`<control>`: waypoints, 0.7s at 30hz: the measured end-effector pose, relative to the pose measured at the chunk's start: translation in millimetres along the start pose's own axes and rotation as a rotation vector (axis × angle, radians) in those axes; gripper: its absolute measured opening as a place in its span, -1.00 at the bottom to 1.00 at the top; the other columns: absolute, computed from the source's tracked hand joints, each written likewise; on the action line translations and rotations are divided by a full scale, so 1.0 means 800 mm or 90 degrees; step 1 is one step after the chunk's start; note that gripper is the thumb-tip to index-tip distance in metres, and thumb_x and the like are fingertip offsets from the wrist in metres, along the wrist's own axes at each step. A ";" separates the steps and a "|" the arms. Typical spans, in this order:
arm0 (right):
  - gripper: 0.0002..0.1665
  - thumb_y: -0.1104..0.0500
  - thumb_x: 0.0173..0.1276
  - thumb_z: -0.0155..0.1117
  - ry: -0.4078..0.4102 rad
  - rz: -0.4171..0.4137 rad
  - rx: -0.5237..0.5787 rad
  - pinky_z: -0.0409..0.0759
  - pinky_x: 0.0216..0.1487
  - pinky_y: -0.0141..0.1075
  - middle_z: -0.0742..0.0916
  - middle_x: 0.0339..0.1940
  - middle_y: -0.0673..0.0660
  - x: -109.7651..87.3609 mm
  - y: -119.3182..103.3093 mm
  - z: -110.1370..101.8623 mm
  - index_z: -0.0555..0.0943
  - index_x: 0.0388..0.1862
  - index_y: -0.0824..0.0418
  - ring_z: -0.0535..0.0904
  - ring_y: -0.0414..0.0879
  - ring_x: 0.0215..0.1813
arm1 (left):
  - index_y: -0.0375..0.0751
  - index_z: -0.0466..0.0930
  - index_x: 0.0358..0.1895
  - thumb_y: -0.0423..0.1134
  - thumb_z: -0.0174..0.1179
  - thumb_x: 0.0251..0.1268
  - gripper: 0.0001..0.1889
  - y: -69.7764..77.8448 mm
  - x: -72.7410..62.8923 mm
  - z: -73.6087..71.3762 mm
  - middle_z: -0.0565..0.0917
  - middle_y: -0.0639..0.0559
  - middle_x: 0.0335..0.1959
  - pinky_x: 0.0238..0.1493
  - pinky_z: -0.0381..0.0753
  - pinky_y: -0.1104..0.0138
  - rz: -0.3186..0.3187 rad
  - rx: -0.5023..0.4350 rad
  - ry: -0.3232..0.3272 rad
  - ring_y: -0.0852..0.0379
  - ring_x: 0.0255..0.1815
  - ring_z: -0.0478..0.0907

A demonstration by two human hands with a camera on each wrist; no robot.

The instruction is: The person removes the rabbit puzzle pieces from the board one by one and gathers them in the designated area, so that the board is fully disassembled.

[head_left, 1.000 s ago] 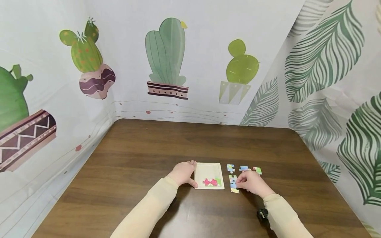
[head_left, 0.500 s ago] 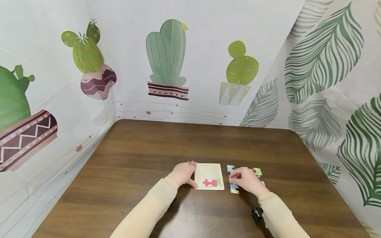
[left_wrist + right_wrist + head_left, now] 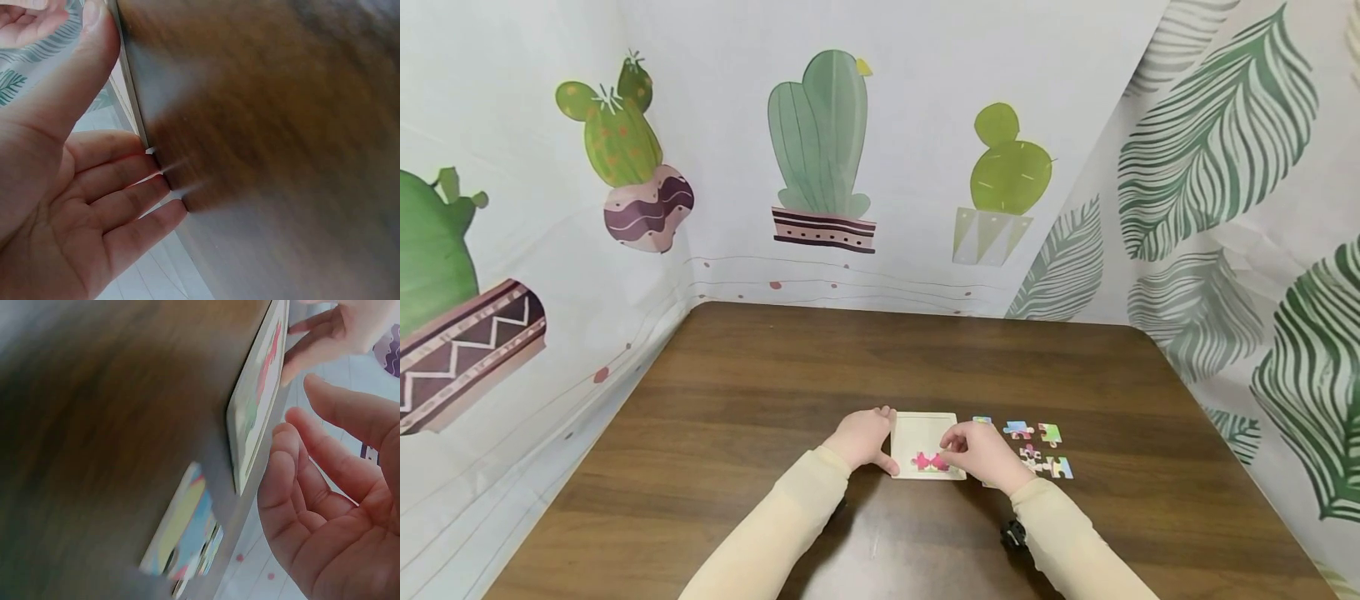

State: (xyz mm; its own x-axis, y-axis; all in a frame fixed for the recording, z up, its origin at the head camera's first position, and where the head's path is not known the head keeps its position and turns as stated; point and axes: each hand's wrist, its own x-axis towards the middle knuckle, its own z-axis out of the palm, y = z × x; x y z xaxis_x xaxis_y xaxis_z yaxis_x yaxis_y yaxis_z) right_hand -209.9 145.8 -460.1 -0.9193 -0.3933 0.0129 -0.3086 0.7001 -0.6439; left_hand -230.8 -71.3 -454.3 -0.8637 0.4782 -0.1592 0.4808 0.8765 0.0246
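Note:
A square wooden puzzle tray (image 3: 916, 429) lies on the table, with joined pink, white and green puzzle pieces (image 3: 922, 461) in its lower right part. My left hand (image 3: 861, 437) rests along the tray's left edge; in the left wrist view, the fingers (image 3: 134, 206) reach along the edge while the thumb lies near the other corner. My right hand (image 3: 981, 454) hovers over the tray's right side. In the right wrist view its thumb and bent fingers (image 3: 278, 475) stand apart, and no piece shows between them. It partly hides the nearest loose puzzle pieces (image 3: 184, 525).
Right of the tray, several loose puzzle pieces (image 3: 1030, 456) lie on the dark wooden table (image 3: 820, 358). Among them are a green one (image 3: 1049, 433) and a blue one (image 3: 1018, 428). A cloth with cactus and leaf prints hangs behind and on both sides.
My right hand has moved left from the loose puzzle pieces to above the tray's right side, uncovering pieces at the far right. My left hand has stayed at the tray's edge.

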 end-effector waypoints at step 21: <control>-0.84 0.28 0.00 0.51 0.010 -0.089 -0.103 0.43 -0.41 -0.38 0.54 -0.58 -0.01 0.007 -0.012 0.021 0.67 -0.43 0.24 0.37 -0.22 -0.48 | -0.35 0.39 0.28 0.27 0.44 -0.32 0.05 -0.001 0.001 0.003 0.50 -0.17 0.25 0.08 0.56 0.28 0.004 -0.004 0.018 0.01 0.19 0.51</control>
State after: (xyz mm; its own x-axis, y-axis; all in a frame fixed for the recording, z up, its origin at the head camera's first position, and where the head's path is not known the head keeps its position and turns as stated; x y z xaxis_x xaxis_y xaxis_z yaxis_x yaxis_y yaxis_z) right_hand -207.7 126.5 -466.6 -0.8683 -0.4845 0.1063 -0.4671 0.7265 -0.5040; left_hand -231.5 -72.1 -456.4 -0.8642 0.4855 -0.1316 0.4858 0.8735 0.0322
